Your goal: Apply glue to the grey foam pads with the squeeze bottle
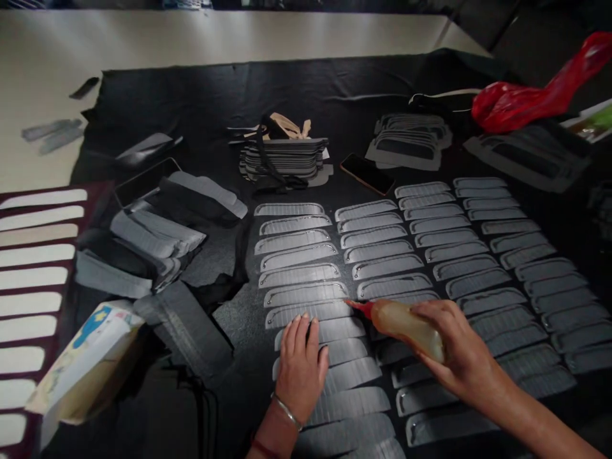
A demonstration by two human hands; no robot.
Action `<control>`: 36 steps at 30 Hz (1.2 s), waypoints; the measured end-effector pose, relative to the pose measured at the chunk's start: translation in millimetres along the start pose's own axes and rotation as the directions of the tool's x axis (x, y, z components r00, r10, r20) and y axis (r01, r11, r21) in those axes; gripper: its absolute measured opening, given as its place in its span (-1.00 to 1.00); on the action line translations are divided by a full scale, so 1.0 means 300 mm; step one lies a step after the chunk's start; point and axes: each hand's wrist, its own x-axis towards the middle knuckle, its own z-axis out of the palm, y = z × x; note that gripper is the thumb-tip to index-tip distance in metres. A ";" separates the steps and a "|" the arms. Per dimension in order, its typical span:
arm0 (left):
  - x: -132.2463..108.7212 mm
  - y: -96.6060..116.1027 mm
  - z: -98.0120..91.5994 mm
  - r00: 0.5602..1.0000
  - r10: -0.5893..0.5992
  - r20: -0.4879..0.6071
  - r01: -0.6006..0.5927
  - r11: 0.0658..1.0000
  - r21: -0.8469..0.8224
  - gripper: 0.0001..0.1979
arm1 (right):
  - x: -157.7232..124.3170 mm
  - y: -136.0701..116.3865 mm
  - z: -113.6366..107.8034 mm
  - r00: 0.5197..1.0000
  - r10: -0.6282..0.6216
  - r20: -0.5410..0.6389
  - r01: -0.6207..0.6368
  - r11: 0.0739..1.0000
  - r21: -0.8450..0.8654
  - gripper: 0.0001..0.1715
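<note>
In my right hand [452,341] is a squeeze bottle [406,326] of yellowish liquid, tilted, with a red nozzle. Its tip is at the right end of a grey strip-shaped piece [306,311] in the left column. Flat on the pieces just below that strip rests my left hand [301,360], fingers stretched out. Shiny lines of what looks like glue run along the edges of many grey pieces, such as this one [299,256]. The lower pieces in the left column [351,401] overlap and show no clear line.
Behind the rows lie a phone [367,173], a stack of grey pieces [284,159] with scissors, and frame-shaped pieces [406,143]. A red plastic bag [521,105] is at the far right. Loose stacks [155,233], a box [90,363] and white strips [31,280] occupy the left.
</note>
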 end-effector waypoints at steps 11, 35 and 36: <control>0.003 -0.002 -0.003 1.000 0.029 0.011 -0.029 0.999 0.032 -0.63 | -0.044 0.001 -0.001 0.999 0.027 -0.044 -0.026 1.000 0.017 -0.56; 0.018 -0.017 -0.015 0.995 0.097 0.011 -0.097 0.994 0.058 -0.65 | -0.021 -0.045 0.043 0.995 0.064 -0.072 -0.055 0.991 0.121 -0.55; 0.020 -0.021 -0.017 0.995 0.099 0.018 -0.100 0.993 0.058 -0.66 | -0.020 -0.046 0.045 0.993 0.075 -0.090 -0.063 0.990 0.128 -0.56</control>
